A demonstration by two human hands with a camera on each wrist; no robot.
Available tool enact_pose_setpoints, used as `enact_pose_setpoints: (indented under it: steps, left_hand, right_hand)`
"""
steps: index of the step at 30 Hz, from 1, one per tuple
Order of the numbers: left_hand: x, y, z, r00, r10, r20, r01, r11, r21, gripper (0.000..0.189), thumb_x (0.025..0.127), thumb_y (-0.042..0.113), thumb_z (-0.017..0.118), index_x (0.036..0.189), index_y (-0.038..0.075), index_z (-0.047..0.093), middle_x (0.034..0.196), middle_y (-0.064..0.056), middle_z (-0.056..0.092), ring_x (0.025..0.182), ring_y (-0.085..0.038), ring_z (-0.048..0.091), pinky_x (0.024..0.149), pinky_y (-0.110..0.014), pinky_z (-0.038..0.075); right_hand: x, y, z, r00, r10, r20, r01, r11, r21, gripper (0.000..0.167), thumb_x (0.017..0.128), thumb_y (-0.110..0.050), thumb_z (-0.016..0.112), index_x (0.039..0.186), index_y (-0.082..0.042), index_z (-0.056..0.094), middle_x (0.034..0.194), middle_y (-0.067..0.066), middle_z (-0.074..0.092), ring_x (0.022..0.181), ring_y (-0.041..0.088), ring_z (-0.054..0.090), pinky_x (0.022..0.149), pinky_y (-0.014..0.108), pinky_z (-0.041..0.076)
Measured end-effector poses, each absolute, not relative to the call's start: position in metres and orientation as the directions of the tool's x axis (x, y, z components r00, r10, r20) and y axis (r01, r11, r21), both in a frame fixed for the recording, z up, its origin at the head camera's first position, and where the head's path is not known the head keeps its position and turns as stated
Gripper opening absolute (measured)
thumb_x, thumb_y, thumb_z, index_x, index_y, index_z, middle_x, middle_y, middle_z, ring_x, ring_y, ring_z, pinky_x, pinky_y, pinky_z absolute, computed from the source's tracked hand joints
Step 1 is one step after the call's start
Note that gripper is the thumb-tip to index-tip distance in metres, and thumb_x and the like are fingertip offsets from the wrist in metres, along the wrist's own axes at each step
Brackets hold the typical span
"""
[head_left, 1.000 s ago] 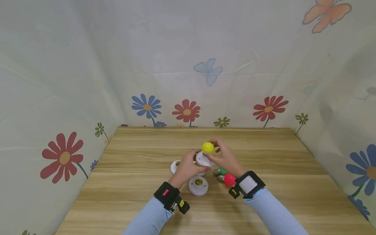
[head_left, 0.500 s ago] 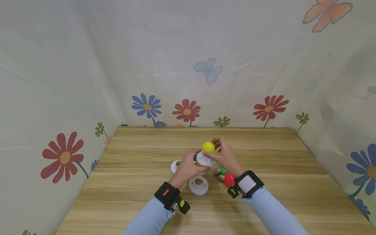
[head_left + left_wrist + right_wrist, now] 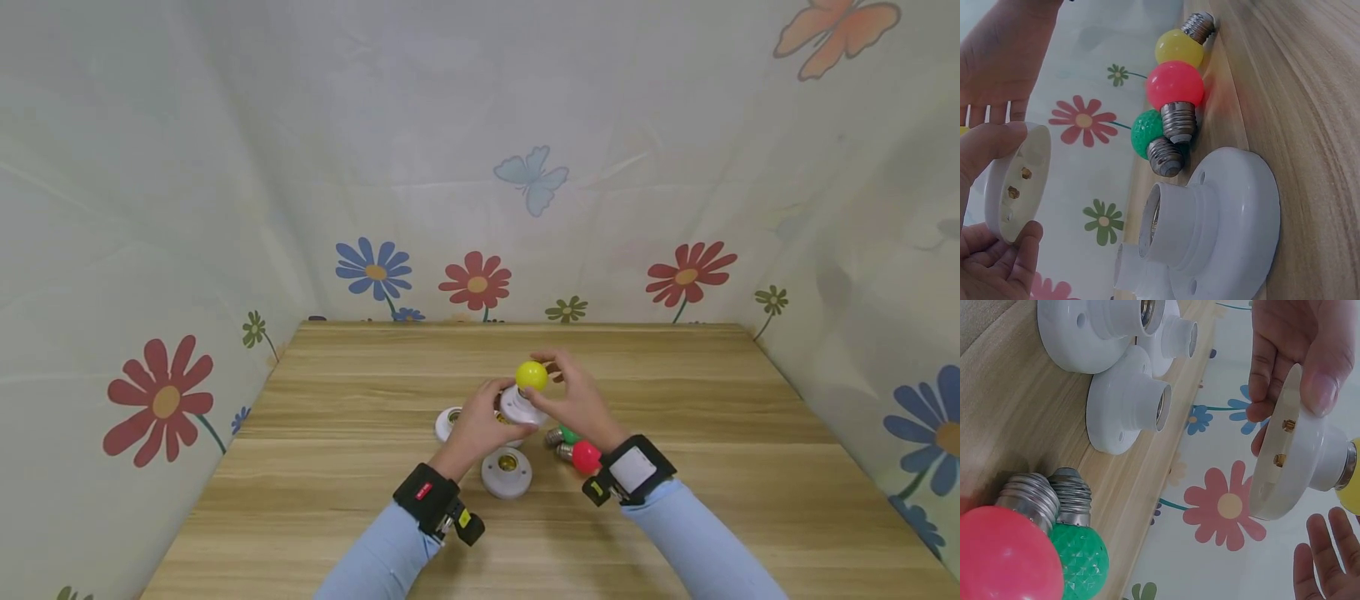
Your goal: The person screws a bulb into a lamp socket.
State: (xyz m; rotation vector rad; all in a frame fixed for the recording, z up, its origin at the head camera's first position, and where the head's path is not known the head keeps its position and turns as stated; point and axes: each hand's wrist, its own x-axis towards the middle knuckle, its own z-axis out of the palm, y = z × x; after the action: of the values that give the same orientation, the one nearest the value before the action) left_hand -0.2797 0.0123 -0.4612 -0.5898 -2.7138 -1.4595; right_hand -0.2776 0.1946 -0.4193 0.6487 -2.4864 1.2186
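My left hand (image 3: 478, 427) grips a white lamp holder (image 3: 517, 407) by its round base, raised above the table and tilted. Its hollow underside, with two brass screws, shows in both wrist views. A yellow light bulb (image 3: 531, 376) stands in the holder's neck, and part of its metal cap shows in the right wrist view. My right hand (image 3: 581, 406) pinches this bulb, thumb on the near side and fingertips at the far side. The other right fingers (image 3: 1325, 550) extend below the bulb. Most of the bulb is cut off in both wrist views.
More white lamp holders stand on the wooden table (image 3: 322, 475): one in front (image 3: 506, 473), one at left (image 3: 447, 425), another partly behind my left hand. A red bulb (image 3: 1175, 86), a green bulb (image 3: 1147, 134) and a second yellow bulb (image 3: 1179, 49) lie to the right.
My right thumb and fingers have shifted around the yellow bulb, first forward, then back a little. The left hand and the lamp holder stay nearly in place.
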Motion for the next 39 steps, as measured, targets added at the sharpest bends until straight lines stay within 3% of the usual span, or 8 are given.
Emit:
enact_pose_setpoints:
  steps: [5,9,19,24,29,33,39]
  left_hand:
    - [-0.2804,0.0127,-0.461,-0.934,0.316,0.169,0.315,0.502,0.806,0.081,0.076,0.046,0.08,0.141,0.013,0.045,0.133,-0.005,0.053,0.113,-0.02,0.056,0.094,-0.036,0.051]
    - [-0.2803,0.0123,-0.4601,-0.934,0.315,0.169,0.313,0.494,0.811,0.08,0.076,0.044,0.08,0.141,0.013,0.045,0.133,-0.005,0.053,0.115,-0.021,0.056,0.095,-0.037,0.051]
    - [-0.2793,0.0124,-0.4605,-0.929,0.324,0.179,0.326,0.487,0.81,0.078,0.076,0.041,0.081,0.14,0.014,0.046,0.132,-0.004,0.053,0.112,-0.019,0.056,0.094,-0.036,0.051]
    - [-0.2787,0.0128,-0.4602,-0.929,0.324,0.18,0.328,0.492,0.807,0.078,0.076,0.042,0.081,0.14,0.014,0.046,0.132,-0.004,0.053,0.111,-0.019,0.055,0.093,-0.035,0.051]
    - [-0.2792,0.0125,-0.46,-0.936,0.313,0.161,0.307,0.501,0.809,0.08,0.076,0.044,0.08,0.141,0.013,0.045,0.132,-0.004,0.053,0.112,-0.019,0.055,0.093,-0.035,0.051]
    - [-0.2795,0.0127,-0.4593,-0.937,0.311,0.157,0.303,0.506,0.808,0.081,0.076,0.045,0.079,0.142,0.013,0.045,0.132,-0.004,0.054,0.112,-0.02,0.056,0.094,-0.035,0.051]
    - [-0.2795,0.0119,-0.4581,-0.933,0.319,0.168,0.314,0.492,0.812,0.077,0.076,0.041,0.081,0.14,0.013,0.047,0.129,-0.003,0.055,0.11,-0.018,0.056,0.092,-0.033,0.052]
  right_hand:
    - [-0.2782,0.193,-0.4198,-0.878,-0.218,0.426,-0.47,0.557,-0.684,0.059,0.081,-0.027,0.079,0.126,-0.003,0.05,0.119,0.013,0.057,0.103,0.027,0.055,0.089,0.045,0.05]
    - [-0.2785,0.1924,-0.419,-0.89,-0.183,0.417,-0.444,0.552,-0.706,0.054,0.08,-0.027,0.08,0.119,-0.003,0.051,0.112,0.01,0.058,0.099,0.026,0.054,0.087,0.041,0.049]
    - [-0.2772,0.1954,-0.4198,-0.872,-0.242,0.425,-0.481,0.579,-0.658,0.048,0.083,-0.021,0.076,0.122,-0.005,0.055,0.118,0.01,0.061,0.104,0.026,0.056,0.093,0.048,0.048]
    - [-0.2771,0.1967,-0.4206,-0.861,-0.268,0.432,-0.502,0.579,-0.642,0.05,0.083,-0.018,0.075,0.126,-0.004,0.054,0.121,0.011,0.06,0.106,0.026,0.055,0.094,0.046,0.047]
    - [-0.2776,0.1951,-0.4207,-0.875,-0.247,0.417,-0.48,0.555,-0.679,0.058,0.083,-0.024,0.077,0.13,-0.005,0.049,0.124,0.012,0.057,0.108,0.028,0.054,0.095,0.049,0.047]
    - [-0.278,0.1929,-0.42,-0.891,-0.208,0.405,-0.449,0.549,-0.705,0.063,0.081,-0.03,0.079,0.129,-0.005,0.047,0.12,0.013,0.056,0.106,0.029,0.054,0.094,0.049,0.048]
    - [-0.279,0.1921,-0.419,-0.88,-0.2,0.43,-0.463,0.557,-0.689,0.054,0.081,-0.026,0.079,0.122,-0.003,0.053,0.114,0.011,0.06,0.101,0.028,0.056,0.089,0.044,0.049]
